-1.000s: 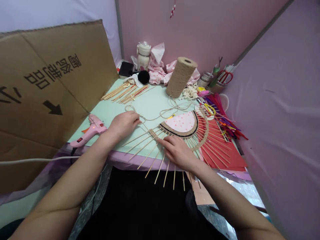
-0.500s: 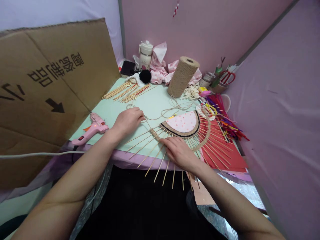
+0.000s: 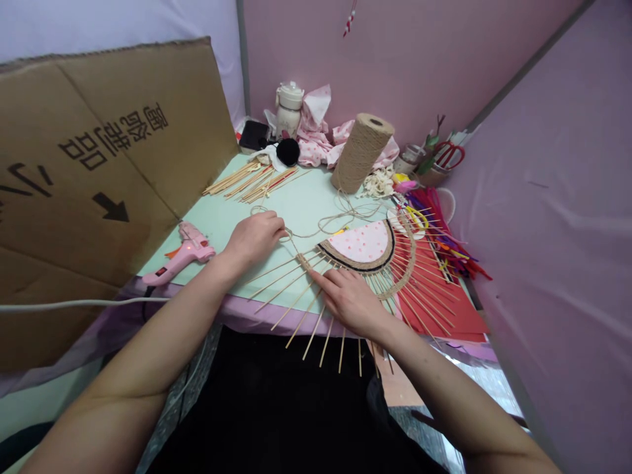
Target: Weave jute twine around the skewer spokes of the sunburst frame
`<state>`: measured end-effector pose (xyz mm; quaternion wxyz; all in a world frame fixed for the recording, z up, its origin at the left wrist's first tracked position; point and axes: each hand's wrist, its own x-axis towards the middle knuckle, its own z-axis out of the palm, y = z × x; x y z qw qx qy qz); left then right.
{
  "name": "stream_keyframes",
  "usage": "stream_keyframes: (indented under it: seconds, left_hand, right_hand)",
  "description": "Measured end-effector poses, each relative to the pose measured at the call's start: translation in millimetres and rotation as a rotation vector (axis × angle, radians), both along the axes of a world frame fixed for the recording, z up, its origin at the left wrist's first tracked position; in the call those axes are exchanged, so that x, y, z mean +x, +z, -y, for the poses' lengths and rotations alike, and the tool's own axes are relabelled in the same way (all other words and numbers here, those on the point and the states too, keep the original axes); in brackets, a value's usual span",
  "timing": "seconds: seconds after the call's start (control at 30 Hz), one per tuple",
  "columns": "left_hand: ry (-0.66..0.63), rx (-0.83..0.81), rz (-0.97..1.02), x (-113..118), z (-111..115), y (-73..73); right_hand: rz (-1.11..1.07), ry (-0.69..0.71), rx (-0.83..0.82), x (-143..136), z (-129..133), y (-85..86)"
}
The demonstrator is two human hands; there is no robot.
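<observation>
R hand (image 3: 349, 301) nudged left, fingers on stick fan (image 3: 363, 243), grip unclear; L hand (image 3: 255, 238) pinching twine (image 3: 293, 243) beside fan.

The twine roll (image 3: 363, 155) looks fibrous, rough and matt. Beside it lies soft, crumpled spotted cloth (image 3: 313, 141). The sticks (image 3: 269, 297) look like smooth, pale wood; the glue gun (image 3: 182, 253) has smooth pink plastic with a slight sheen. The large box (image 3: 118, 184) is dull brown cardboard, and the red sheets (image 3: 467, 313) resemble flat matt paper.
</observation>
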<state>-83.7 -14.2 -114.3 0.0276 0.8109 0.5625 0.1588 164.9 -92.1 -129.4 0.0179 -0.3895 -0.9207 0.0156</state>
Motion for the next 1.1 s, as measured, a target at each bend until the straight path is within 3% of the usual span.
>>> stream_keyframes:
  seconds: [0.37,0.57,0.87,1.1]
  left_hand:
    - [0.01,0.011,-0.031,-3.9,4.2,-2.7]
    - [-0.018,-0.025,0.012,-17.8,15.9,3.5]
    - [-0.289,-0.221,0.07,-56.0,67.4,15.0]
    - [-0.188,-0.274,-0.003,-60.6,100.2,4.8]
  right_hand:
    - [0.097,-0.04,0.004,-8.9,1.0,6.5]
    - [0.142,-0.062,0.004,-14.7,2.6,11.7]
    - [0.127,-0.035,0.052,-11.7,0.2,4.3]
    - [0.131,-0.032,0.052,-10.5,0.6,2.3]
